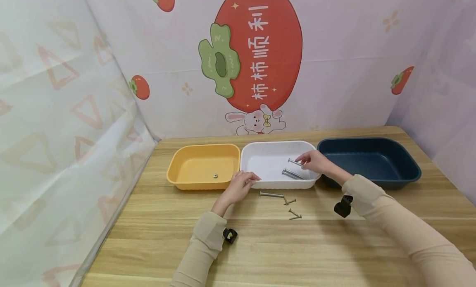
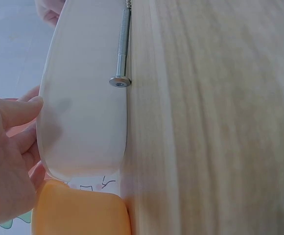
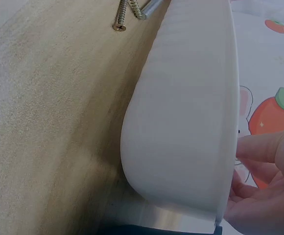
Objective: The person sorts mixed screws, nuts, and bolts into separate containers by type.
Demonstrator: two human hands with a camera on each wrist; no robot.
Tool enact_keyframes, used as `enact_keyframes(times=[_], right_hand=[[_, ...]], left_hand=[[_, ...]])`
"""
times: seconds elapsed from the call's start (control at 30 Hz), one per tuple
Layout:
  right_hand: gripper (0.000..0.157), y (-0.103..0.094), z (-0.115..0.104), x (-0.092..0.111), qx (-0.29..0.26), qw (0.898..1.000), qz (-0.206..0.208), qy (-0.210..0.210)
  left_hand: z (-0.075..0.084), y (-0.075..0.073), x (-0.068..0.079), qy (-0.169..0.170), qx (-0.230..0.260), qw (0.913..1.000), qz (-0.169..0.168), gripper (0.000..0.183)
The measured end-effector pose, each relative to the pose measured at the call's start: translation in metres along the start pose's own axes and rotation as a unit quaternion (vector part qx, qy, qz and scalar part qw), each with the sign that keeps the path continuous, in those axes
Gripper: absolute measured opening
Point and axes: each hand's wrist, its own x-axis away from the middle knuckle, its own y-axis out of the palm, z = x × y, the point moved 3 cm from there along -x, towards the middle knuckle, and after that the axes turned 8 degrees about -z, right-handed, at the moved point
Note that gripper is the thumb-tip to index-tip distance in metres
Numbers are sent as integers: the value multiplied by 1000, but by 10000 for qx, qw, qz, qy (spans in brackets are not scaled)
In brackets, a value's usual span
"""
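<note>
Got a light wood-grain table here, streaky all over, running back to a pale printed backdrop. Can spot a huge red fruit on that print, plus white lettering turned on its side and a cartoon bunny at the bottom. More pale fabric down the left, kinda creased, with faded triangles. Soft shadows on the wood below the right arm, too.

Got three trays in a row toward the back: yellow tray on the left with a nut in it, white tray in the middle, dark blue tray on the right. Looking at a couple of long bolts lying in the white one. On bare wood just in front of it, another bolt and some small screws.

Hands well apart, btw. Left hand curled over the white rim near the front left corner, gripping it. Right hand pinching a silver bolt over the white tray's right side. Can't see that bolt from the right wrist, though.
</note>
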Motion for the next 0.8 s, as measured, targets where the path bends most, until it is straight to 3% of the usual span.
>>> enact_keyframes(times=[0.27,0.57,0.8], right_hand=[[26,3,-11,6,133,9986,420,-277],[22,16,-29,19,3,9944,352,-1000],[21,27,-39,30,-88,9901,483,-1316]], left_hand=[[-1,0,-1,-31,-22,10000,-17,15],[-2,0,0,-101,-86,9999,-46,15],[-2,1,-1,-130,-4,9999,-46,15]])
